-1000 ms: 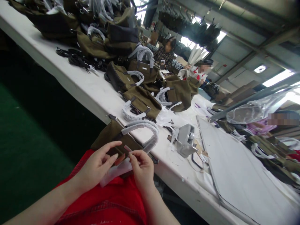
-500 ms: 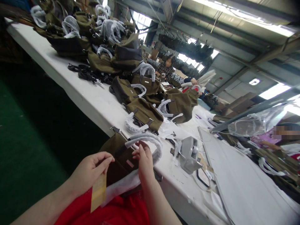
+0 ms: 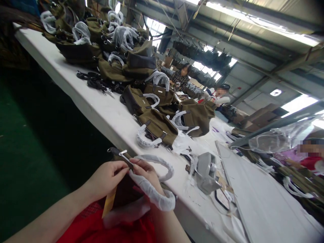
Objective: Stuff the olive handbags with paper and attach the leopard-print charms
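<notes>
An olive handbag leans at the table edge against my lap, its handles wrapped in white paper. My left hand pinches close to the base of one wrapped handle. A yellow hang tag dangles under that hand; its string cannot be made out. My right hand is closed on the same handle's base, fingertips nearly meeting the left ones, while the wrapped handle loops over its wrist. Just above both hands shows a dark strap end with a metal zipper pull.
More olive handbags are heaped along the white table, near black straps. To the right stand a grey tape-dispenser-like holder and a phone-like object. A metal rail runs along the tabletop. Other people work farther back.
My right hand has moved left and down to the handle's base, beside my left hand. The near handle now loops over my right wrist. The tag still hangs from my left hand.
</notes>
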Action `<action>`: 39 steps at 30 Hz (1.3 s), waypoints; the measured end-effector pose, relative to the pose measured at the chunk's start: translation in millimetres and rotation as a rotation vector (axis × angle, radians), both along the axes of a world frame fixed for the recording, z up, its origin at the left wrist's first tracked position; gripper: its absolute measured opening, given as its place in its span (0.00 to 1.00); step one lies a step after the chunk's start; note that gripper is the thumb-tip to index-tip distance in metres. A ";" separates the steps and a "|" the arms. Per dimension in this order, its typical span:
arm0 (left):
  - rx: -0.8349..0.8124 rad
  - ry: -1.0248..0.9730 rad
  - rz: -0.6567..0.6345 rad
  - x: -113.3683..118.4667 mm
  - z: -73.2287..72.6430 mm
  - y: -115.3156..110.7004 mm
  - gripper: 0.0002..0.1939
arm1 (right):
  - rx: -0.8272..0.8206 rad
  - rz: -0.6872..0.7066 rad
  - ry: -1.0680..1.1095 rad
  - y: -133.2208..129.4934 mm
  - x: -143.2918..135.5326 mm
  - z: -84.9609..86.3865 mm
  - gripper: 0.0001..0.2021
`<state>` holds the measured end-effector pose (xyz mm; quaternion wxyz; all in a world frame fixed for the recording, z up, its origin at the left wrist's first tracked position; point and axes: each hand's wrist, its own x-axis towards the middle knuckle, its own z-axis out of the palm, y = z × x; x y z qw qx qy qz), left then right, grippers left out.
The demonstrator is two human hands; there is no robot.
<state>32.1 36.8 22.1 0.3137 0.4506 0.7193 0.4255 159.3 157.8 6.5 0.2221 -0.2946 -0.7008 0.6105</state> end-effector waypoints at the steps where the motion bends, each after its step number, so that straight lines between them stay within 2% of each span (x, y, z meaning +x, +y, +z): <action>1: -0.013 0.017 -0.010 0.0 -0.7 1.1 0.17 | -0.150 0.007 -0.011 -1.5 -1.9 1.6 0.15; 3: -0.037 0.025 -0.019 -1.4 -4.9 1.1 0.17 | -0.444 -0.086 -0.018 -4.8 -4.1 2.1 0.13; 4: -0.043 0.002 -0.010 -2.8 -8.6 -0.1 0.17 | -0.523 -0.172 -0.025 -6.6 -4.3 0.6 0.13; 6: -0.028 -0.115 0.029 -6.8 -18.6 -4.6 0.17 | -0.596 -0.323 -0.017 -10.3 -2.4 -5.9 0.15; 9: -0.011 -0.350 0.074 -12.5 -35.2 -14.4 0.19 | -0.594 -0.404 0.077 -15.9 4.5 -21.0 0.16; 11: -0.054 -0.462 0.077 -13.8 -43.7 -20.3 0.21 | -0.530 -0.401 0.159 -18.9 9.7 -30.6 0.17; 14: -0.110 -0.499 0.101 -12.5 -49.8 -25.6 0.23 | -0.408 -0.382 0.176 -20.4 15.5 -40.5 0.17; 18: -0.133 -0.239 0.195 -10.5 -45.1 -31.1 0.22 | -0.224 -0.386 0.117 -21.0 22.2 -44.1 0.15; 21: -0.114 0.024 0.252 -7.3 -34.6 -33.6 0.18 | 0.167 -0.351 0.099 -25.4 29.1 -40.5 0.11; 23: -0.062 0.138 0.259 -2.3 -26.2 -31.5 0.13 | 0.446 -0.278 0.122 -29.4 32.6 -35.7 0.09; 24: -0.039 0.165 0.255 0.9 -22.3 -28.8 0.11 | 0.529 -0.219 0.144 -31.2 33.6 -32.9 0.10; 26: -0.014 0.123 0.239 7.3 -16.5 -20.9 0.09 | 0.555 -0.078 0.185 -33.6 33.5 -27.0 0.11; 28: -0.001 -0.057 0.218 11.9 -14.7 -10.8 0.09 | 0.500 0.011 0.195 -33.7 31.5 -22.1 0.12; 32: 0.089 -0.442 0.212 13.9 -21.1 8.8 0.14 | 0.486 -0.045 0.150 -27.7 26.1 -17.1 0.12; 35: 0.143 -0.500 0.222 12.5 -24.6 18.9 0.15 | 0.513 -0.078 0.134 -21.5 22.9 -13.3 0.11; 39: 0.203 -0.441 0.198 9.2 -20.8 30.5 0.12 | 0.582 -0.075 0.132 -17.3 21.4 -5.0 0.11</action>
